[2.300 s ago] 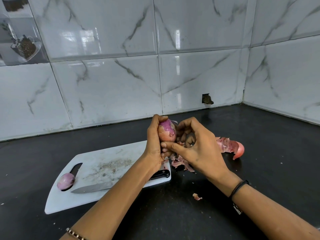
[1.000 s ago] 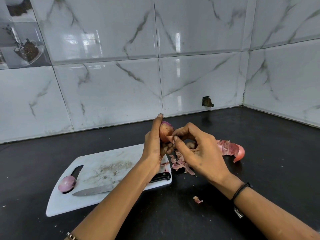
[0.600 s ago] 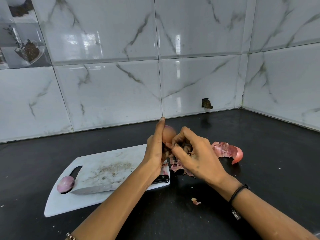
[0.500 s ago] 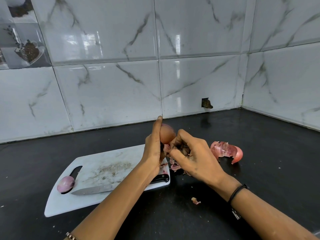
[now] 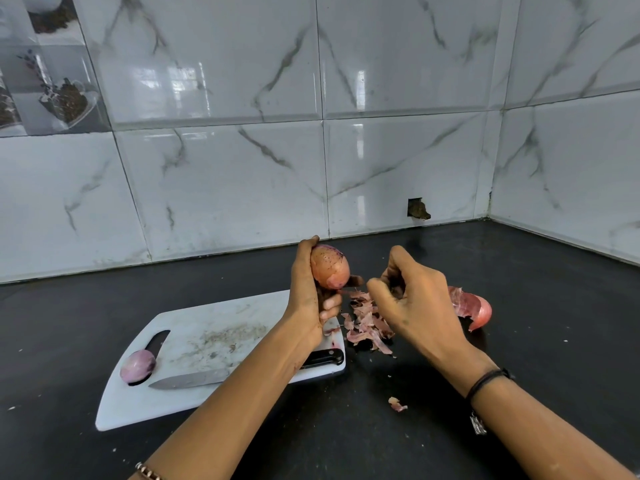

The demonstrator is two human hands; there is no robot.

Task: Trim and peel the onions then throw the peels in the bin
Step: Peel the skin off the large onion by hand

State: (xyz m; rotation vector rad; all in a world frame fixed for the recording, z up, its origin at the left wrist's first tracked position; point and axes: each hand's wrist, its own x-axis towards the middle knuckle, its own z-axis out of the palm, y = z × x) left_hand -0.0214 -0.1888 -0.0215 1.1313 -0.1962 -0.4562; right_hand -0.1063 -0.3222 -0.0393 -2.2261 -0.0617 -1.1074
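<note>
Head view: left hand (image 5: 306,299) grips onion (image 5: 329,268) upright, thumb behind, fingers curled beneath, above the cutting board (image 5: 207,336) corner; skin mostly on. Right hand (image 5: 412,303) just beside onion, apart from it, fingers curled; whether it pinches a scrap, cannot tell. Peel pile (image 5: 367,323) on table (image 5: 536,358) below right hand; large peel shell (image 5: 471,306) beyond it; stray scrap (image 5: 397,404) near the wrist. Knife (image 5: 194,377) lies under left forearm; peeled onion (image 5: 137,366) well left of it. Risks, my judgement: onion slipping from damp fingers; forearm nudging knife; scattered scraps missed at binning.
</note>
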